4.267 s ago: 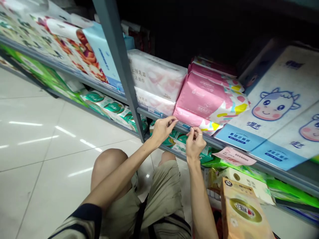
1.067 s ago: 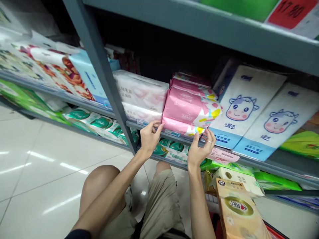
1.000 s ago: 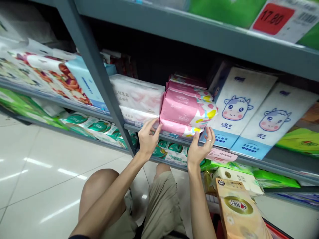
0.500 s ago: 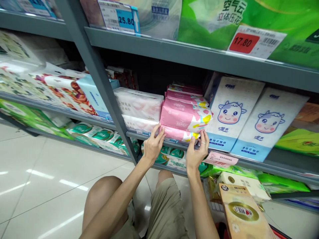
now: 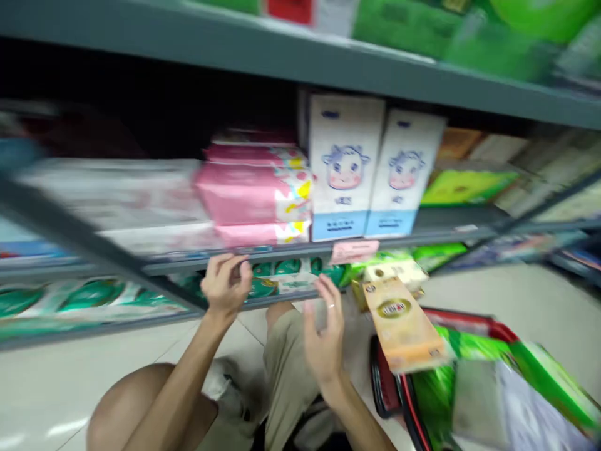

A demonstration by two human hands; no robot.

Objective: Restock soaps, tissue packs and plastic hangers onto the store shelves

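A shopper crouches in a supermarket aisle, a bare knee (image 5: 141, 407) and khaki shorts (image 5: 286, 357) in the foreground, the whole view smeared by motion blur. The left hand (image 5: 226, 285) rises just below the lip of a grey steel shelf (image 5: 399, 238), its fingers loosely curled and apart from the thumb, gripping nothing. The right hand (image 5: 323, 332), wearing a ring (image 5: 331, 306), hangs lower with its fingers spread, also empty and touching nothing that can be made out. Just beside the left hand, a green-and-white pack (image 5: 282, 283) lies on the lower shelf. Pink packs (image 5: 239, 194) stand stacked on the shelf directly above that hand, beside blurred white packs (image 5: 107, 188) on one side and two upright cow-printed boxes (image 5: 345, 163) on the other. A pink tag (image 5: 354, 250) hangs from the shelf edge. To the right, a tan tissue box (image 5: 401, 322) tilts near the red rim of a basket (image 5: 462, 321) holding a green pack (image 5: 507, 388). Pale tile (image 5: 493, 291) runs away along the aisle, and green goods (image 5: 404, 25) line the shelf above.
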